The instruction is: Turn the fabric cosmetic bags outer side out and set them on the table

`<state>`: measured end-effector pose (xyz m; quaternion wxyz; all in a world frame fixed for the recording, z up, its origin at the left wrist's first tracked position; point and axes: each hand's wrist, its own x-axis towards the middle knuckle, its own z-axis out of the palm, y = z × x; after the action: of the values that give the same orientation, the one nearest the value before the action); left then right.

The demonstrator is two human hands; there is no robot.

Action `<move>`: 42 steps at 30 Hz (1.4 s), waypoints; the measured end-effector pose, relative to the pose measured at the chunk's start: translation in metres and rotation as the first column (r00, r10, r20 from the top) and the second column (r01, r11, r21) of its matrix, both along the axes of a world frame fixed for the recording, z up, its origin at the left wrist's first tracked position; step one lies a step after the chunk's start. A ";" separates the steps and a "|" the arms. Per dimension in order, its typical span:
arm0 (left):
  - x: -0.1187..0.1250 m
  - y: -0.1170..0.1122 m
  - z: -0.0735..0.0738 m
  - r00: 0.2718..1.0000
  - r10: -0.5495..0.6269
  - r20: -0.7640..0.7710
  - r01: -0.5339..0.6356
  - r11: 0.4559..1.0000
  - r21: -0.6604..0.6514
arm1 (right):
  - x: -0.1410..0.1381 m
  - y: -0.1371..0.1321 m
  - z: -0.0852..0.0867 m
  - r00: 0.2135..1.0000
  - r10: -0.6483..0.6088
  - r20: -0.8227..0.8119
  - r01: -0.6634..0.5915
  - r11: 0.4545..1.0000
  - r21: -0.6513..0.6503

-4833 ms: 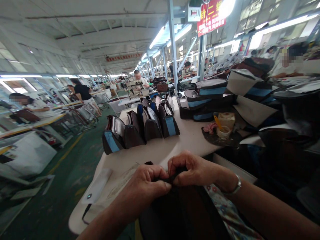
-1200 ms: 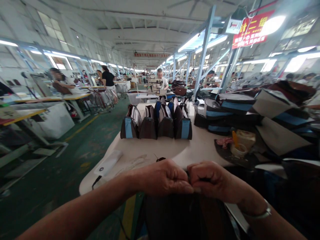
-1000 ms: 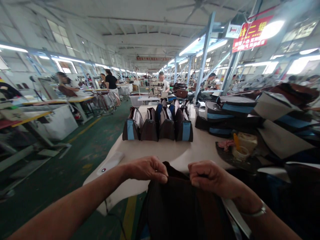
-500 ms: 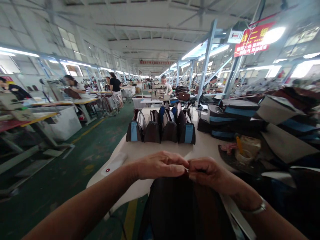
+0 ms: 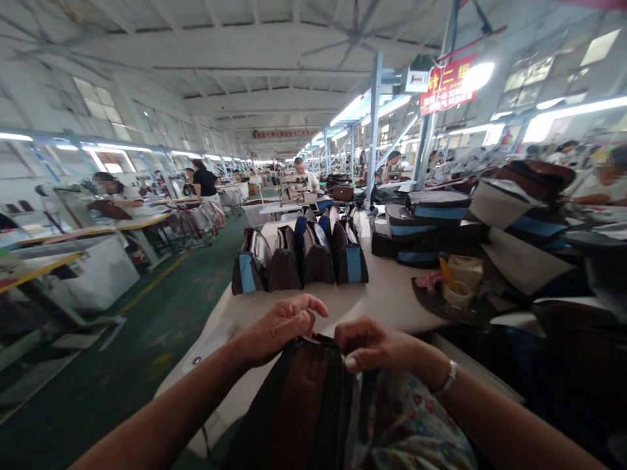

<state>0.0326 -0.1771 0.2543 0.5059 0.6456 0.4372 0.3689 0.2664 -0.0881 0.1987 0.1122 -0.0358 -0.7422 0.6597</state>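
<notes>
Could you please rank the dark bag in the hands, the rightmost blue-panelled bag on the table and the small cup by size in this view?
Dark bag, though nearness may exaggerate it
Blue-panelled bag
Small cup

A bag-sewing factory floor, long rows of sewing machines (image 5: 296, 187), stacked bags (image 5: 437, 225), overhead strip lights (image 5: 360, 106)

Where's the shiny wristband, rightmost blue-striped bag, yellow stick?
Shiny wristband (image 5: 445, 378): head view, on its band.
Rightmost blue-striped bag (image 5: 353, 263): head view, on its panel.
Yellow stick (image 5: 443, 271): head view, on its middle.

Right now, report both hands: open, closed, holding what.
Left hand: fingers partly open at the top edge of the dark brown and black bag; grip unclear.
Right hand: closed on the bag's edge.
</notes>
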 end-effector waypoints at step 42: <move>0.024 -0.022 0.003 0.994 0.104 -0.031 -0.108 0.902 -0.418 | -0.015 -0.030 -0.007 0.943 -0.289 -0.164 0.313 0.939 0.145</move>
<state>0.0570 -0.1991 0.2568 0.6101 0.4987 0.5425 0.2911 0.2509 -0.1176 0.1912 0.2664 -0.0928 -0.7716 0.5701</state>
